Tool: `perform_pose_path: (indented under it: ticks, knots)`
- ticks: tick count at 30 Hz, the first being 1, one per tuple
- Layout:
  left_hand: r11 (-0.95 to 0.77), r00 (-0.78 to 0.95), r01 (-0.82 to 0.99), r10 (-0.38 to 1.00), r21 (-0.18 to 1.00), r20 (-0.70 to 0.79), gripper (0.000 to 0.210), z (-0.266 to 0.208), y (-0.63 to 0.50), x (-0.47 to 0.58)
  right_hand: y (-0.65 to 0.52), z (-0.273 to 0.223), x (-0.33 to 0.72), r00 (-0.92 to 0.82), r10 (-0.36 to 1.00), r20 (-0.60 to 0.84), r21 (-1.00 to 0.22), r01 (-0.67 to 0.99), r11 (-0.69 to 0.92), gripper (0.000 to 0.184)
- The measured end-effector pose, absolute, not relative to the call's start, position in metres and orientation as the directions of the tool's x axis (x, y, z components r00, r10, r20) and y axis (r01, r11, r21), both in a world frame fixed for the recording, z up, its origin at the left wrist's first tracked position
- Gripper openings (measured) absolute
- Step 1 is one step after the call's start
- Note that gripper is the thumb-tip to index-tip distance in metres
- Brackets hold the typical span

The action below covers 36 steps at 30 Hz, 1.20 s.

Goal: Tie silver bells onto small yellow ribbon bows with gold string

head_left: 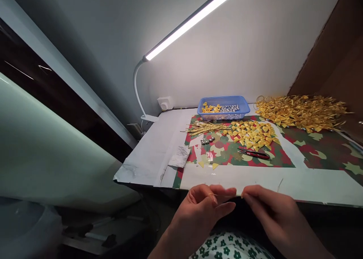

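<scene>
My left hand [205, 204] is closed in a pinch, with a thin pale gold wire [219, 195] between thumb and forefinger; its other fingers stretch to the right. Close beside it, my right hand [272, 210] pinches with thumb and forefinger at what looks like the wire's other end, though the tip is too small to make out. Both hands hover at the table's front edge. Beyond them lie red-handled tweezers [255, 154], a heap of yellow folded pieces [252, 133], a bundle of gold wire stems [208, 128] and several silver beads [208, 140].
A blue basket [224, 116] at the back holds yellow pieces and silver beads. Right of it sits a large pile of gold stems [303, 111] beside a cardboard panel [334, 58]. A crumpled paper [179, 157] lies left; a lit lamp [193, 22] hangs above the table [150, 145].
</scene>
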<state>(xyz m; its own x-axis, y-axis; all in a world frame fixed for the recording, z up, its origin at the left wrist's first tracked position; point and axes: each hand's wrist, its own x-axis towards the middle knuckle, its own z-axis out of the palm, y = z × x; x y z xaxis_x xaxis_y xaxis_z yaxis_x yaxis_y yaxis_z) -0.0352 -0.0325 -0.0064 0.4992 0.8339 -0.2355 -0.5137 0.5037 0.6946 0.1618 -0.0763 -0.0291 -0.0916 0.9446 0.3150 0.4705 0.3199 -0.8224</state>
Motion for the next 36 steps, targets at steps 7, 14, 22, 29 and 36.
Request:
perform_pose_path:
  ticks: [7,14,22,29,36]
  knots:
    - [0.307,0.501,-0.154,0.843,0.939,-0.194,0.005,-0.006,-0.024,-0.032,-0.076,-0.020,0.157,-0.178,0.858,0.482,-0.756,0.411,0.509,0.015]
    - [0.420,0.684,0.004,0.661,0.908,-0.309,0.028,-0.009,-0.041,-0.023,-0.066,-0.026,0.158,-0.221,0.831,0.510,-0.689,0.473,0.549,0.018]
    - [0.402,0.503,-0.154,0.818,0.903,-0.279,0.008,-0.022,-0.028,-0.023,-0.065,-0.026,0.161,-0.224,0.815,0.535,-0.676,0.465,0.571,0.017]
    - [0.407,0.453,-0.215,0.847,0.888,-0.279,0.012,-0.013,-0.027,-0.026,-0.065,-0.022,0.161,-0.197,0.826,0.528,-0.693,0.462,0.554,0.017]
    - [0.375,0.421,-0.244,0.872,0.894,-0.251,0.017,-0.010,-0.021,-0.031,-0.065,-0.023,0.160,-0.189,0.817,0.545,-0.663,0.498,0.559,0.015]
